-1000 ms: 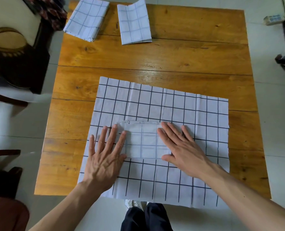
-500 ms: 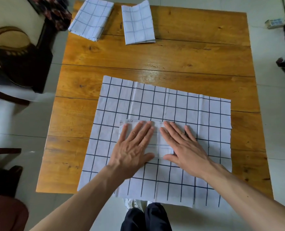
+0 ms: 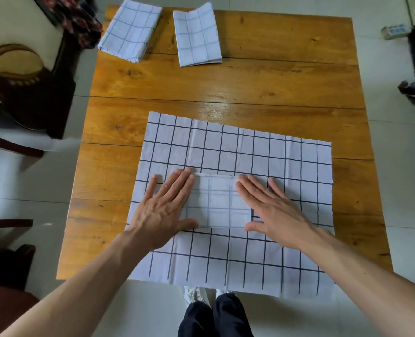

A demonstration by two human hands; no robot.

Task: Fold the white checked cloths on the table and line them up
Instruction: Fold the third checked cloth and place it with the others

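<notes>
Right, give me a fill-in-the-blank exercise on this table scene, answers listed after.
1. At the table's far edge lie ____ folded cloths.
2. Both the left hand and the right hand rest ____ on the cloth.
3. Between the hands lies a small folded piece on top of the ____ cloth.

Answers: two; flat; spread-out

Both hands flat, palms down, side by side.
Left hand [image 3: 164, 210] has fingers straight and close together pointing away and slightly right, thumb stuck out to the right. Right hand [image 3: 273, 210] has fingers straight, slightly spread, angled up-left, thumb out to the left. Bare forearms reach in from the bottom corners; dark trouser legs below.
</notes>
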